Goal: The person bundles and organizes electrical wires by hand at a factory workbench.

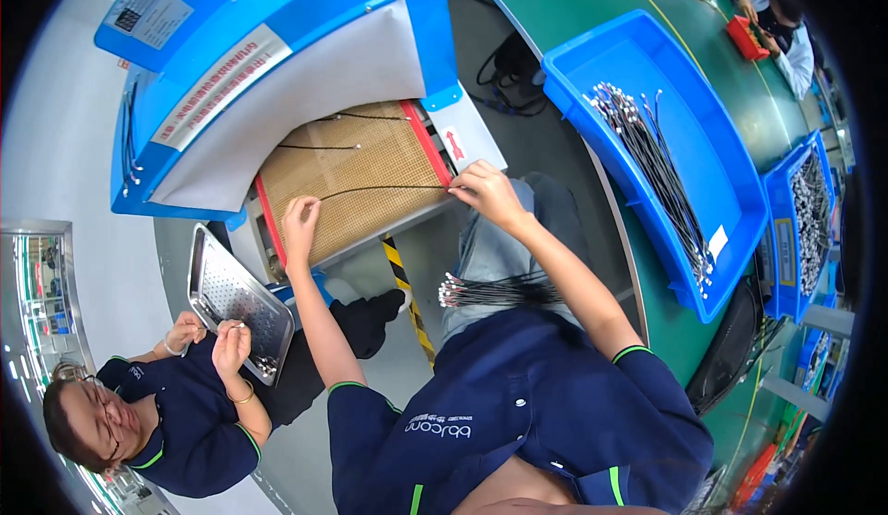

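Observation:
A thin black cable (384, 188) is stretched between my two hands above the brown mesh conveyor belt (370, 224). My left hand (301, 223) is closed in a pinch at the cable's left end. At the other end, near the belt's red right edge, the fingers of my right hand (487, 192) pinch the cable too. Two more black cables lie farther in on the mesh, close to the opening of the blue machine (407, 43). Across my lap rests a bundle of black cables (495, 291) with pale connector ends.
To the right, a blue bin (689, 71) of black cables stands on a green table (666, 349), with another filled blue bin (786, 238) beyond. A co-worker (199, 395) sits at left beside a perforated metal tray (245, 298). Another person (777, 34) works far right.

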A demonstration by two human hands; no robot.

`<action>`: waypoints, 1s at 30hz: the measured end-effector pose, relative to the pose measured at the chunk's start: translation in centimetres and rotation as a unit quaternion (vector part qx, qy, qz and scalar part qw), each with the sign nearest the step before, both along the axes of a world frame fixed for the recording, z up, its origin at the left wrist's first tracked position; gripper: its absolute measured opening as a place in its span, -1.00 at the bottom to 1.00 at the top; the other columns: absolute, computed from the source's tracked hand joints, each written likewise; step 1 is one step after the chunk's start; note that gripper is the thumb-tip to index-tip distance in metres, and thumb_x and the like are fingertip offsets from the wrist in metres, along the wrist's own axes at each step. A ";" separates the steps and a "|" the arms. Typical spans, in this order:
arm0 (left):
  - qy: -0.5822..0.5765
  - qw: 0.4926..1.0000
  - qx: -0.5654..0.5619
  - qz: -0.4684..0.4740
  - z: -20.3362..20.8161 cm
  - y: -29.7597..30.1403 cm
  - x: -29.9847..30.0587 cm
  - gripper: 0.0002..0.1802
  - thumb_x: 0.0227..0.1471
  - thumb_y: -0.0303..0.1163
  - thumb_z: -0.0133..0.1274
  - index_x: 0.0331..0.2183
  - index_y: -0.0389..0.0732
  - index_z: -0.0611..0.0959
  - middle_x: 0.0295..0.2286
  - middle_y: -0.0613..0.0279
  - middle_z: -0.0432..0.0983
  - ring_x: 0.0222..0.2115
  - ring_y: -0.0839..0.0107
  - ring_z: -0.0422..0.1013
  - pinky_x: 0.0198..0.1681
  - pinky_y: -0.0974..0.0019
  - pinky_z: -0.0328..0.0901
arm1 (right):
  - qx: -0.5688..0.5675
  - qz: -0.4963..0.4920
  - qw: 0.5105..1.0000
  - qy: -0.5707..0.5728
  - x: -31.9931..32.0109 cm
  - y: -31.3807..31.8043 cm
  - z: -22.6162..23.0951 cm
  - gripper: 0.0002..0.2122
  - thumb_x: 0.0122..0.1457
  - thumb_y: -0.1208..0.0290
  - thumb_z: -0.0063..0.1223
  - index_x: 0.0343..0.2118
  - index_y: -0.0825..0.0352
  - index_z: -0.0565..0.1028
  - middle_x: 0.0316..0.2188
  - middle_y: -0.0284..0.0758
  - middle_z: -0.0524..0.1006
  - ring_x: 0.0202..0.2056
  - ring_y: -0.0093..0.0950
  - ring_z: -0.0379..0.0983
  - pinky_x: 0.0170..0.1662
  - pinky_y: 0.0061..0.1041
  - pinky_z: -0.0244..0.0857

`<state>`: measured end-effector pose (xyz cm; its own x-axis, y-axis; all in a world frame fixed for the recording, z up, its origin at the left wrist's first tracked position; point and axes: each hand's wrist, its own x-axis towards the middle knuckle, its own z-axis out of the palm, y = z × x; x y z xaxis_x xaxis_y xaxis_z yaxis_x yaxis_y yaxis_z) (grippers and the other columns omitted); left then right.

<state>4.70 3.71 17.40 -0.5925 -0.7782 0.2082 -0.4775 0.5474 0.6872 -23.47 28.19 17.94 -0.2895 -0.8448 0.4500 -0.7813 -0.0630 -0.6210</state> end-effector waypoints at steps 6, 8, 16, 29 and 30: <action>-0.036 0.998 -0.046 -0.009 -1.3 -3.6 1.5 -0.87 -0.04 -0.42 0.13 -0.41 -0.28 0.62 -0.33 0.10 0.49 -0.22 0.19 0.41 -0.11 0.26 0.28 | -0.010 -0.019 1.000 0.007 2.4 -3.6 -0.9 -0.87 -0.15 0.47 0.25 -0.49 0.28 0.53 -0.40 -0.38 0.46 -0.23 -0.35 0.36 -0.09 -0.36 0.25; -0.048 0.998 -0.024 -0.016 -1.4 -3.8 1.5 -0.83 -0.04 -0.41 0.13 -0.33 -0.26 0.61 -0.28 0.09 0.47 -0.18 0.15 0.38 -0.06 0.24 0.25 | 0.015 -0.022 1.000 0.007 2.5 -3.5 -0.7 -0.85 -0.16 0.46 0.25 -0.47 0.28 0.54 -0.37 -0.38 0.44 -0.20 -0.35 0.34 -0.06 -0.35 0.23; 0.005 1.000 -0.025 0.002 -0.4 4.5 -0.1 -0.66 0.01 -0.42 0.05 -0.12 -0.27 0.49 -0.09 0.03 0.35 -0.01 0.09 0.25 0.08 0.19 0.14 | 0.061 -0.016 0.991 -0.118 0.6 3.1 -0.7 -0.85 0.01 0.38 0.16 -0.36 0.30 0.54 -0.36 -0.27 0.47 -0.21 -0.27 0.40 -0.14 -0.35 0.29; -0.169 0.922 0.075 -0.341 -4.1 17.4 0.0 -0.25 -0.26 -0.20 0.27 0.03 -0.10 0.39 -0.14 0.12 0.36 -0.06 0.11 0.26 0.04 0.11 0.17 | 0.432 0.130 0.874 -0.178 6.8 9.7 -2.7 -0.54 -0.11 0.15 0.29 -0.22 0.34 0.43 -0.38 -0.11 0.52 -0.32 -0.20 0.49 -0.25 -0.31 0.32; -0.181 0.921 0.092 -0.334 -4.0 17.1 0.6 -0.27 -0.24 -0.20 0.26 0.02 -0.10 0.39 -0.21 0.15 0.37 -0.10 0.12 0.28 0.01 0.13 0.19 | 0.445 0.129 0.865 -0.193 7.5 9.1 -2.4 -0.56 -0.11 0.21 0.29 -0.22 0.35 0.43 -0.40 -0.09 0.53 -0.34 -0.20 0.50 -0.26 -0.32 0.33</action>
<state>5.35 20.86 13.36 -0.9561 -0.2181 -0.1959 -0.2930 0.6914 0.6603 -16.01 37.27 15.57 -0.0238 -0.8655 -0.5003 -0.5370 0.4332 -0.7239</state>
